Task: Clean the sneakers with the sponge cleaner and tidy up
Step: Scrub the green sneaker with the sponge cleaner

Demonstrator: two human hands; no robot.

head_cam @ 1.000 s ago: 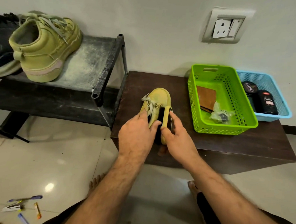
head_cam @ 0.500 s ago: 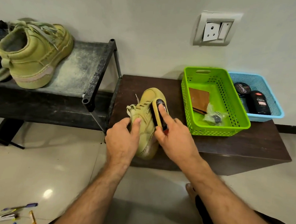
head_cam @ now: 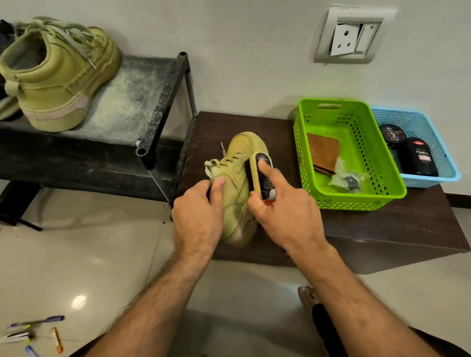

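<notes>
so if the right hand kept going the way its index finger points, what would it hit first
The right hand points up and left along the sponge cleaner, pressed on the sneaker. It would probably slide off over the sneaker's toe, then bare brown table, though depth is unclear.

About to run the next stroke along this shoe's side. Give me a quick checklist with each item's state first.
1. Left hand steadying the shoe: ok.
2. Right hand holding the sponge cleaner against the shoe's side: ok.
3. Shoe fully on the table: not ok, heel overhangs the front edge.
4. Sponge wet enough: cannot tell.
5. Second shoe within sight on the rack: ok.
</notes>
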